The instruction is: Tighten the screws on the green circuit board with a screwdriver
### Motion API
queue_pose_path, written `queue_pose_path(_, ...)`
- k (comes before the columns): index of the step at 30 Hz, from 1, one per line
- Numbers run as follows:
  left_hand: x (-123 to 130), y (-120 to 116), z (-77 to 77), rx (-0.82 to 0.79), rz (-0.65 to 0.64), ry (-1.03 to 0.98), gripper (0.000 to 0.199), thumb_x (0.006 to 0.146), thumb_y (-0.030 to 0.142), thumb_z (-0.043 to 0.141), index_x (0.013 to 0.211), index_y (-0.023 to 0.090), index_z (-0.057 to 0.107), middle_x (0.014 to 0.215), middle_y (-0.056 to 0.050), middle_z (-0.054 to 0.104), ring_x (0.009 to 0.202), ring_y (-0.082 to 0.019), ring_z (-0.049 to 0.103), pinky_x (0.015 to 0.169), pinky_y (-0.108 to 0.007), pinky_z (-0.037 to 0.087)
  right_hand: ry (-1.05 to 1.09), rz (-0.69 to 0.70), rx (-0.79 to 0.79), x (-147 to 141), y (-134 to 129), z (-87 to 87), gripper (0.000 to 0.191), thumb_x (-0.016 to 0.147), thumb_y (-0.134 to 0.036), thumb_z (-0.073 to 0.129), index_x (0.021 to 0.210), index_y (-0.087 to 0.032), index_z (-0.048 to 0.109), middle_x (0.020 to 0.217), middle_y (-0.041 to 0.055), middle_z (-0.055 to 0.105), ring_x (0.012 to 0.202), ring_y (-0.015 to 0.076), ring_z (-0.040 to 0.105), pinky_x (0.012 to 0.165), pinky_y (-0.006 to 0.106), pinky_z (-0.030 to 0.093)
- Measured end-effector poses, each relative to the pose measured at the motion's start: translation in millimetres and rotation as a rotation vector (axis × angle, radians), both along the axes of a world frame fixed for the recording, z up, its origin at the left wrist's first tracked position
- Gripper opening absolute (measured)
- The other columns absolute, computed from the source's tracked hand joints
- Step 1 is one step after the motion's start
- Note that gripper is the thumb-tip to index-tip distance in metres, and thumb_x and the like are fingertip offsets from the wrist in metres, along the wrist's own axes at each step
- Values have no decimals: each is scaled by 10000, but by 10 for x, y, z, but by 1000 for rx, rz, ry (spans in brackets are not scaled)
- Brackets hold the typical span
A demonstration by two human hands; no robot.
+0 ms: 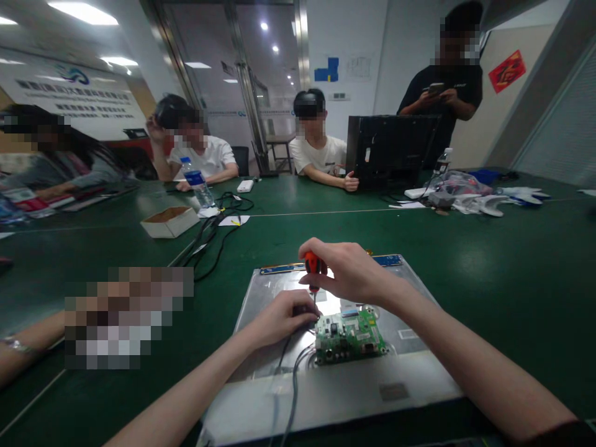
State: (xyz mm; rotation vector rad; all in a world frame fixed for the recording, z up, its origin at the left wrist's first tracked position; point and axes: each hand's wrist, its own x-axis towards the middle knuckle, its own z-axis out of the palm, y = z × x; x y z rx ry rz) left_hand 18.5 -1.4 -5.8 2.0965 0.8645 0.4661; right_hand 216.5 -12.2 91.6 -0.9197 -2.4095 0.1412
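Holding the orange and black screwdriver [313,263] almost upright, my right hand [354,270] has its grip clamped on the handle, and the shaft points down to the near-left area of the metal panel [335,394], at the far left corner of the green circuit board [349,336]. My left hand [285,315] is beside this corner, with thumb and fingers near the tip; whether its grip is apart or together, I cannot tell. The board lies on the panel, and the panel lies on the green bench [493,267]. Dark cables [294,397] run from the board's left side toward me. Farther left there is an open box [170,222].
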Motion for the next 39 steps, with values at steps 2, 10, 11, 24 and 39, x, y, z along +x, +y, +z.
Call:
queue_pose_path(2, -2, 0, 3, 6, 2, 8, 97, 854, 208, 604, 849, 161, 688, 795, -22, 678, 743, -167, 600, 696, -267, 456, -1, 2, 5, 7, -7, 11, 257, 903, -344, 590, 1085, -204, 475, 805, -12, 607, 652, 122, 518, 576, 246, 307)
queue_pose_path(10, 23, -1, 34, 38, 4, 12, 80, 825, 190, 617, 801, 165, 689, 782, -17, 676, 742, -167, 600, 705, -273, 452, -50, 3, -62, -14, 19, -16, 229, 910, -324, 566, 1089, -220, 468, 848, -9, 621, 687, 128, 532, 571, 247, 286)
queue_pose_path(11, 28, -5, 40, 37, 6, 14, 81, 824, 188, 615, 801, 166, 690, 784, -17, 677, 744, -167, 601, 706, -274, 453, -53, 1, -67, -17, 21, -18, 227, 910, -321, 562, 1091, -220, 468, 851, -8, 623, 690, 129, 532, 574, 248, 285)
queue_pose_path(24, 9, 5, 47, 39, -36, 14, 105, 851, 201, 589, 861, 167, 687, 819, -22, 679, 765, -169, 608, 722, -278, 464, -52, 14, -70, -20, 27, -18, 239, 904, -330, 577, 1082, -203, 481, 819, -16, 612, 666, 118, 510, 572, 250, 276)
queue_pose_path(39, 11, 3, 40, 38, -31, 12, 86, 854, 193, 562, 845, 170, 644, 763, -6, 638, 720, -163, 574, 665, -266, 437, -76, -3, -57, 26, 57, -8, 260, 899, -358, 563, 1086, -201, 473, 852, 1, 635, 678, 135, 525, 564, 259, 278)
